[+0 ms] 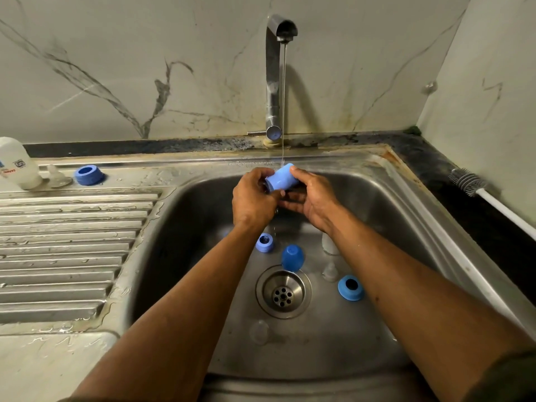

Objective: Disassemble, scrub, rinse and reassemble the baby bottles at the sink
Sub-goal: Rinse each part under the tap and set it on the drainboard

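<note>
head view: both hands curl round the blue cap (280,177) under the thin tap stream, left hand (253,198) at its mouth, right hand (310,198) at the base. risk: wet plastic slips, drops into sink (377,198) w/ other parts.

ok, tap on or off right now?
On. A thin stream runs from the faucet spout down onto the blue cap that both hands hold over the sink.
</note>
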